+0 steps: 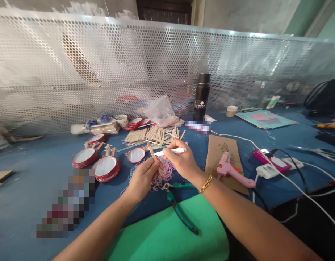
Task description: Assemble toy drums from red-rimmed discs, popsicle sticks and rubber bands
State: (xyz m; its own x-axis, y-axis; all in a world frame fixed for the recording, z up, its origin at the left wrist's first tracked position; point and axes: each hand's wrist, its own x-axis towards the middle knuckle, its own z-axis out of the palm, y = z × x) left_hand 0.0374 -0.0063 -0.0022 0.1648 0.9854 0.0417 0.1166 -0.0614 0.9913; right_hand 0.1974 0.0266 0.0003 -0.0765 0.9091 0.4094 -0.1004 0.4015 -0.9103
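My left hand (147,172) is closed on a flat wooden craft stick (151,149), which it holds tilted above the table. In my right hand (180,158) is a white marker pen (175,151), gripped like a pencil, its tip at the stick or very close to it. Below both hands lies a tangled heap of pink and purple elastic bands (168,168). Pliers with teal handles (180,214) rest just in front of the heap, partly on a green sheet (156,232). A loose pile of craft sticks (162,134) lies behind my hands.
Red-rimmed round pieces with sticks (106,167) stand to the left. A pink glue gun (229,168) lies on cardboard (213,148) at right, near a power strip (267,171) and cables. Scissors (319,150) lie further right. A black bottle (202,98) stands before the perforated metal screen (115,54).
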